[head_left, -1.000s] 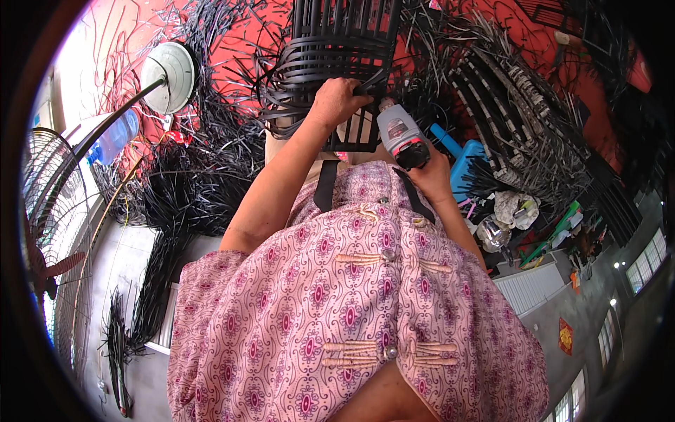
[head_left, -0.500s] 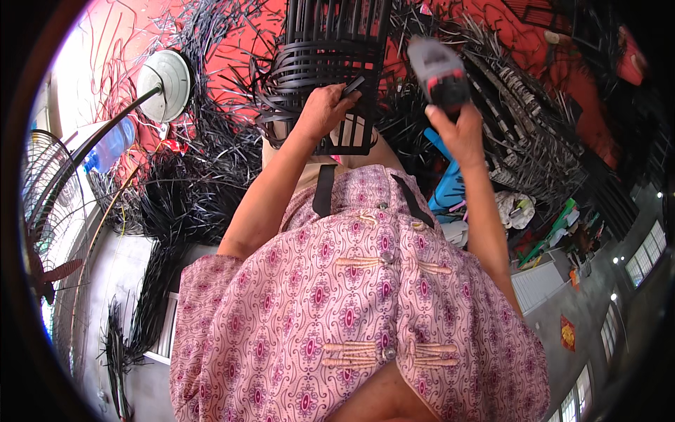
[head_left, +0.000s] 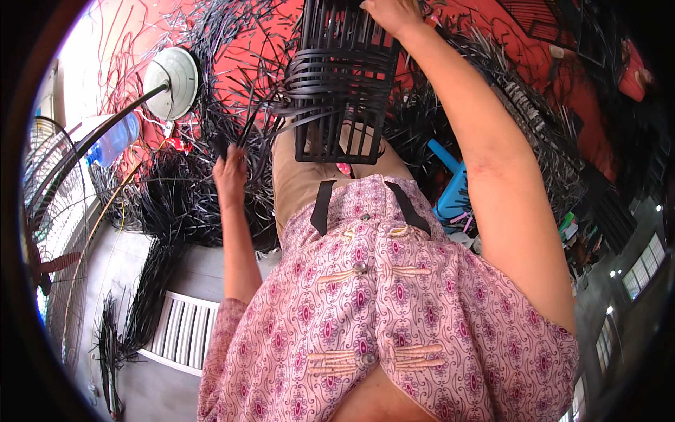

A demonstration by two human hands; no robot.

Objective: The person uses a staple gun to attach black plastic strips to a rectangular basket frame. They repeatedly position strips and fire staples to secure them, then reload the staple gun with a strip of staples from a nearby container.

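A black slatted frame (head_left: 344, 137) leans over my lap, with flat black strips (head_left: 330, 74) wound across its middle. At its far end my right hand (head_left: 395, 14) grips the frame; part of that hand is cut off by the upper picture edge. My left hand (head_left: 230, 176) is off to the left of the frame, over a heap of loose black strips (head_left: 183, 186). Its fingers are closed around a narrow dark thing, which blends into the strips behind it. Some loose strip ends reach from the winding toward the left hand.
A standing fan (head_left: 53, 211) and a pale round base (head_left: 171, 84) are at the left, near a blue clear water jug (head_left: 118, 139). A blue plastic item (head_left: 453, 193) stands right of my lap. Strip bundles (head_left: 527, 105) lie at the right on the red floor (head_left: 474, 10).
My right hand no longer holds the grey, red and black hand tool, now out of view, and has moved up to the frame's far end. My left hand has moved left, off the frame.
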